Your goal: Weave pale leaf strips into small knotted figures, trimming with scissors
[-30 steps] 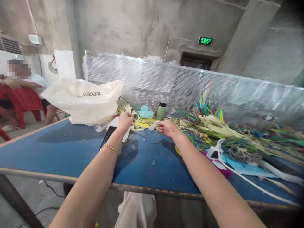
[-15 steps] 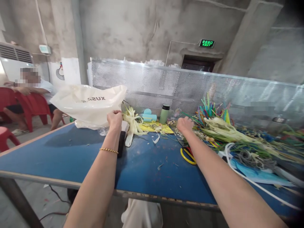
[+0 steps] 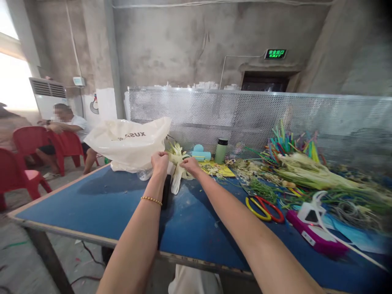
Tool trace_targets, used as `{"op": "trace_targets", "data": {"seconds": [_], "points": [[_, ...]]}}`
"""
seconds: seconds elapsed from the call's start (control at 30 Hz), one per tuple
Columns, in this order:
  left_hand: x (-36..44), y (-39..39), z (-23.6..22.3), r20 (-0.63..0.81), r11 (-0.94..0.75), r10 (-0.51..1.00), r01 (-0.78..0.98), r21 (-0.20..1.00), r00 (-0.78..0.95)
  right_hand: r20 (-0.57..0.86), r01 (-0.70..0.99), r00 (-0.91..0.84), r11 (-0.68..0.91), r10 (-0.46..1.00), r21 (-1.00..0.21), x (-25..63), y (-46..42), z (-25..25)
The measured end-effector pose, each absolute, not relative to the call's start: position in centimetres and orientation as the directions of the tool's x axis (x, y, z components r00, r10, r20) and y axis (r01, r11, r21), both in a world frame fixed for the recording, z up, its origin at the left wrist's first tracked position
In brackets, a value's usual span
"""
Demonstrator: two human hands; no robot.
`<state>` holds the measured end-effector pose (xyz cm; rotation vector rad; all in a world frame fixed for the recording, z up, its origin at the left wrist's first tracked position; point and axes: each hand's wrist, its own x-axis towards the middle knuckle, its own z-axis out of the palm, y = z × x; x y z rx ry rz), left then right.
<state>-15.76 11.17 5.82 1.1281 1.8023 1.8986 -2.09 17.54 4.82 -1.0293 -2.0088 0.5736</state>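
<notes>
A bunch of pale yellow-green corn husks hangs and spreads just above the blue table, its strips drooping toward the surface. My left hand is closed at the bunch's left side, fingers pinched on its gathered end. From the right, my right hand reaches in with fingertips pressed together against the husk strips. What lies between the fingertips is partly hidden. A dark flat object lies beneath my left wrist. Behind the left hand stands a large white plastic bag.
Scissors with yellow and red handles lie right of my arm. Farther right are a magenta device with a white cable, a pile of husks and coloured stems. A green bottle stands before the perforated metal screen.
My right hand has moved left from the material pile to the husk bunch. The left hand stays at the bunch. The view has shifted, uncovering the scissors and magenta device.
</notes>
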Motion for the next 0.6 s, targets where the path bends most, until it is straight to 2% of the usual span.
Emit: {"op": "trace_targets", "data": {"seconds": [0.1,0.23,0.37,0.5,0.6], "points": [[-14.9,10.4,6.4,0.362,-0.212,0.779,0.328,0.920,-0.512,0.417,0.449,-0.275,0.500,0.866,-0.741,0.1,17.0,6.3],[-12.3,8.8,6.7,0.303,-0.271,0.951,0.308,0.912,-0.060,0.431,0.231,-0.204,0.471,0.879,-0.851,4.2,14.3,8.9],[-8.9,7.3,6.4,0.246,-0.312,0.927,0.219,0.924,0.282,0.480,0.162,-0.166,0.504,0.861,-0.848,7.9,10.7,10.0],[-6.4,6.1,5.9,0.196,-0.267,0.860,0.089,0.960,0.472,0.513,0.164,-0.107,0.524,0.852,-0.836,10.6,8.1,9.5],[-5.2,5.8,5.5,0.223,-0.276,0.872,0.062,0.959,0.435,0.474,0.190,-0.155,0.497,0.867,-0.847,11.9,7.0,8.3]]}}
